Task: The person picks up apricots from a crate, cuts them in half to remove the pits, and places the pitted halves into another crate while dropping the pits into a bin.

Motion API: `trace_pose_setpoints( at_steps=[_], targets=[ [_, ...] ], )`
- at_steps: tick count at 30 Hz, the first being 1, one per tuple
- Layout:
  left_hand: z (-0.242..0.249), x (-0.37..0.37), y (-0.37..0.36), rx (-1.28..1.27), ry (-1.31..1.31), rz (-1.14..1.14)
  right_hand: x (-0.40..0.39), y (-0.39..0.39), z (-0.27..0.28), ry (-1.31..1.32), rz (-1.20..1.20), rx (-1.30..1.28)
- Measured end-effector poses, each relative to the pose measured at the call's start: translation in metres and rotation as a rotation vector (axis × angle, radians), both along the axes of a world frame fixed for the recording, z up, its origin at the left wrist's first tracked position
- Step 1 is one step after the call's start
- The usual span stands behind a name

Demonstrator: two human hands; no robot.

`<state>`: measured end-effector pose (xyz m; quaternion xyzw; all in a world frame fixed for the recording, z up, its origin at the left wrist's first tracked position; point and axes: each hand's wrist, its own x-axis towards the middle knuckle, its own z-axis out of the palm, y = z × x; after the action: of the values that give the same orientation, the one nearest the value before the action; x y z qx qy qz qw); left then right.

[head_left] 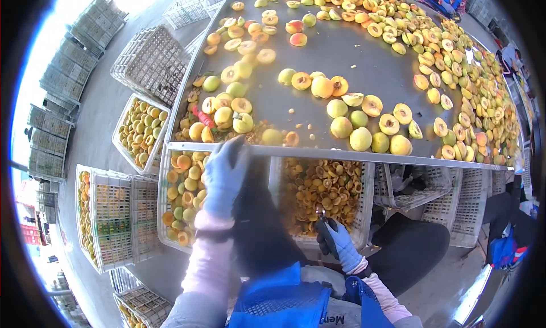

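Observation:
My left hand (226, 171), in a blue-grey glove with dark fingertips, is at the table's near metal edge, above a crate of peach halves. It is blurred, and whether it holds anything does not show. My right hand (340, 242), in a blue and black glove, is closed around a small metal hand tool (321, 213) with a rounded tip. That tool points up over a crate (367, 205) of hollowed peach halves. Nearest my left hand on the table (256, 109) lie whole and halved yellow peaches (243, 123) and a red object (203, 117).
A long heap of peach halves (449, 60) runs along the table's far and right sides. Crates of peaches (108, 214) stand on the floor at the left, with stacked crates (71, 66) behind. Other people (446, 1) are at the far end and right.

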<state>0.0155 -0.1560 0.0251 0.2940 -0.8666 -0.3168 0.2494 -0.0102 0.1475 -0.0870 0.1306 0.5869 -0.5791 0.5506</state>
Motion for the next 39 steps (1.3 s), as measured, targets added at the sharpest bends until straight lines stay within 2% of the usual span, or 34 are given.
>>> trace_pose_setpoints(
  at_steps=[2, 3, 4, 6, 9, 11, 13, 15, 17, 19, 20, 22, 23, 24, 25, 26, 27, 28, 30, 33, 36, 39],
  targets=[
    [0.024, -0.075, 0.021, -0.069, -0.085, -0.156, -0.009, -0.001, 0.018, 0.062, 0.02, -0.106],
    [0.022, -0.115, 0.026, -0.146, -0.134, -0.18, -0.012, 0.001, 0.016, 0.087, 0.013, -0.139],
    [0.014, -0.152, 0.029, -0.224, -0.183, -0.208, -0.016, 0.004, 0.011, 0.083, -0.002, -0.116],
    [-0.016, -0.214, 0.027, -0.484, -0.13, -0.408, -0.022, 0.01, 0.001, 0.071, -0.03, -0.065],
    [-0.06, -0.274, 0.027, -0.638, -0.501, -0.428, -0.032, 0.017, -0.005, 0.097, -0.128, -0.141],
    [-0.057, -0.283, 0.017, -0.453, -0.381, -0.405, -0.04, 0.016, -0.001, 0.092, -0.199, -0.151],
    [-0.046, -0.274, 0.007, -0.332, -0.229, -0.398, -0.051, 0.015, 0.012, 0.084, -0.277, -0.182],
    [-0.026, -0.243, 0.017, -0.154, -0.008, -0.561, -0.067, 0.015, 0.037, 0.076, -0.364, -0.233],
    [0.002, -0.185, 0.052, 0.747, 0.086, -0.78, -0.079, 0.019, 0.065, 0.188, -0.4, -0.389],
    [-0.009, -0.136, 0.077, 0.628, 0.046, -0.89, -0.083, 0.015, 0.079, 0.265, -0.395, -0.467],
    [-0.004, -0.114, 0.096, 0.903, 0.011, -0.853, -0.086, 0.009, 0.082, 0.298, -0.374, -0.476],
    [-0.007, -0.087, 0.128, 1.167, 0.135, -0.708, -0.075, 0.005, 0.078, 0.365, -0.334, -0.482],
    [-0.013, -0.076, 0.135, 1.454, 0.221, -0.606, -0.071, 0.003, 0.078, 0.681, -0.206, -0.375],
    [-0.022, -0.07, 0.144, 1.405, 0.374, -0.53, -0.066, -0.001, 0.082, 0.987, -0.064, -0.262],
    [-0.024, -0.06, 0.151, 1.412, 0.353, -0.45, -0.061, -0.004, 0.085, 1.284, 0.09, -0.146],
    [-0.024, -0.051, 0.157, 1.413, 0.335, -0.371, -0.056, -0.005, 0.086, 1.263, 0.112, -0.143],
    [-0.031, -0.044, 0.16, 1.302, 0.23, -0.249, -0.052, -0.007, 0.088, 1.242, 0.132, -0.141],
    [-0.031, -0.04, 0.161, 1.217, 0.224, -0.221, -0.047, -0.009, 0.089, 1.221, 0.15, -0.138],
    [-0.037, -0.029, 0.156, 1.353, 0.267, -0.091, -0.04, -0.011, 0.089, 1.245, 0.185, -0.043],
    [-0.032, -0.02, 0.16, 1.306, 0.218, -0.045, -0.028, -0.009, 0.081, 1.285, 0.178, 0.013],
    [-0.032, -0.017, 0.169, 1.084, 0.286, -0.048, -0.018, -0.008, 0.078, 1.294, 0.175, -0.004],
    [-0.03, -0.012, 0.171, 1.069, 0.341, -0.098, -0.016, -0.011, 0.087, 1.285, 0.185, -0.004]
  ],
)
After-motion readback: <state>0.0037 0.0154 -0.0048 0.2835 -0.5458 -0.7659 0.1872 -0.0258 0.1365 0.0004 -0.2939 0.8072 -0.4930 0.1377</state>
